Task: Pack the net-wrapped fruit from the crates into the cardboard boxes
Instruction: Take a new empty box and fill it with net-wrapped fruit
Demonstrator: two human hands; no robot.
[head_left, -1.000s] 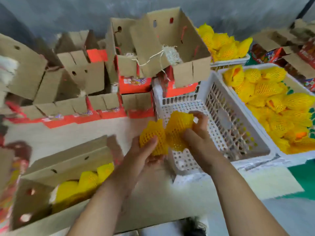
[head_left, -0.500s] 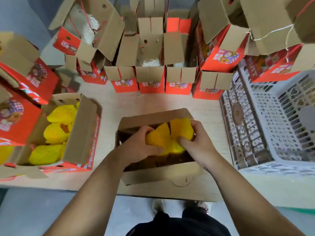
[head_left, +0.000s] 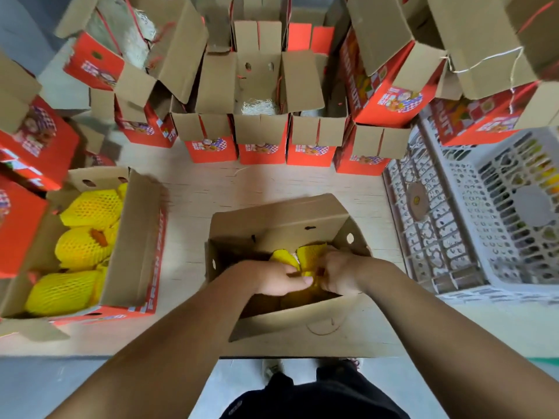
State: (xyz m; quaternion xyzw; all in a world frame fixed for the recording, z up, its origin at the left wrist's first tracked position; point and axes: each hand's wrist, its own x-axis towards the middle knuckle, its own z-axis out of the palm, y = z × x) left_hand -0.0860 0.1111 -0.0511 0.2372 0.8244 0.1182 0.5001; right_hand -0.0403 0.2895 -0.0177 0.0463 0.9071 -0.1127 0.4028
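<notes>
Overhead view, centre of frame: an open cardboard box (head_left: 281,219) stands on the pale wooden table (head_left: 193,189) with its flaps spread. Both hands reach inside it. The left hand (head_left: 272,278) has its fingers curled over one net-wrapped fruit (head_left: 282,257); the right hand (head_left: 340,275) is closed round a second net-wrapped fruit (head_left: 311,255) just beside the first. The two fruits touch, and only their upper yellow netting shows above the knuckles; the box's dark interior hides whatever lies beneath them.

Lower left of frame: a filled box (head_left: 133,237) lies open, holding several yellow netted fruits (head_left: 87,246); its near flap is cut off by the frame edge.

Upper frame: a row of red-printed empty boxes (head_left: 260,137) with raised flaps; pale shredded padding (head_left: 258,107) shows in one, while the others' insides are shadowed or blurred.

Right of frame: a white plastic crate (head_left: 472,225) with perforated walls, partly cropped. Faint yellow shows through its far wall, too indistinct to identify.

Bottom centre: dark clothing and a shoe tip on the grey floor, mostly hidden by the forearms.
</notes>
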